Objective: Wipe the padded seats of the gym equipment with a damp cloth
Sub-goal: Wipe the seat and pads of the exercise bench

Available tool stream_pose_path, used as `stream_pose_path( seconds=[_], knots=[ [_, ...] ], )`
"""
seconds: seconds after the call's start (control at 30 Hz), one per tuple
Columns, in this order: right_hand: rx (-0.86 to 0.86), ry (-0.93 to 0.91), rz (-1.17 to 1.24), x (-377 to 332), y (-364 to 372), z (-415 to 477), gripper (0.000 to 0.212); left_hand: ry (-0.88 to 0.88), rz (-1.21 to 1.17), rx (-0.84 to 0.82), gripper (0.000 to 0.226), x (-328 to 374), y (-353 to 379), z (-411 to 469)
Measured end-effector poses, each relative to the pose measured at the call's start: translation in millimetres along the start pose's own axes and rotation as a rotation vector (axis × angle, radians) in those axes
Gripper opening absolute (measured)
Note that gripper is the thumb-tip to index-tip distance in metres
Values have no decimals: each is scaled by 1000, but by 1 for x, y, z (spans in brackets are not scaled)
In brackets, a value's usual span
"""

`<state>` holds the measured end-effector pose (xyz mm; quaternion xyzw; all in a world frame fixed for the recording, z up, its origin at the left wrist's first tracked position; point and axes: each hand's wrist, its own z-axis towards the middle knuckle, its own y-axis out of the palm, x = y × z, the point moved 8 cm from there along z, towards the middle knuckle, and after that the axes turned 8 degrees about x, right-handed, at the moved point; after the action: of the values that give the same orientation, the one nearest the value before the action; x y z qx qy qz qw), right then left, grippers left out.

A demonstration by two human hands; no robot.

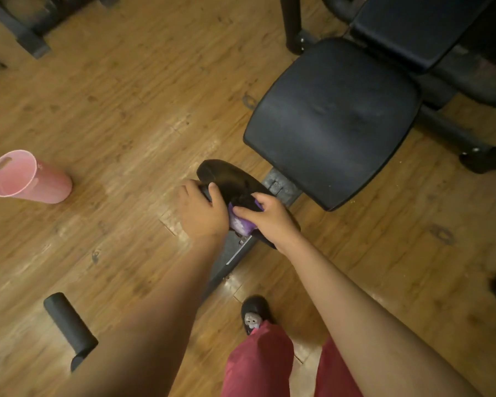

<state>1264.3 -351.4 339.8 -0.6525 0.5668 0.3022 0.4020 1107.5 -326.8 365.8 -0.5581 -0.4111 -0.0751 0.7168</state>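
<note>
A black padded roller [229,179] sticks out at the front end of the gym bench, below the wide black seat pad [332,121]. My left hand [202,210] grips the roller's near end, fingers curled over it. My right hand [265,214] holds a purple cloth [241,222] against the roller's right part. The cloth is mostly covered by my fingers. A black backrest pad [413,27] rises behind the seat.
A pink plastic bucket [26,179] stands on the wooden floor at the left. A second black foam roller [69,325] sits at the lower left. My foot in a black shoe [254,310] is below the bench frame. Dark machine legs [26,32] stand at the top left.
</note>
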Motion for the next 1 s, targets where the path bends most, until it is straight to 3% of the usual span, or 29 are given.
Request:
stream_pose_path(
  seconds=[0.2,0.3,0.4,0.5,0.7,0.83,1.0],
  knots=[
    [62,79,39,11,-35,-46,32,4,-12,-356,46,-6,-5,-6],
    [153,108,-25,24,-60,-74,53,64,103,-385,52,7,-22,-22],
    [232,89,-73,28,-87,-112,38,152,98,-345,54,31,-39,-50],
    [329,96,-57,36,-116,-153,23,248,105,-427,57,49,-45,-93],
    [506,125,96,61,-167,-246,33,475,111,-611,45,73,-59,-176],
    [603,152,148,88,-196,-305,34,710,148,-719,43,106,-55,-236],
    [770,202,203,134,-233,-396,31,872,143,-922,40,138,-45,-324]
  ],
)
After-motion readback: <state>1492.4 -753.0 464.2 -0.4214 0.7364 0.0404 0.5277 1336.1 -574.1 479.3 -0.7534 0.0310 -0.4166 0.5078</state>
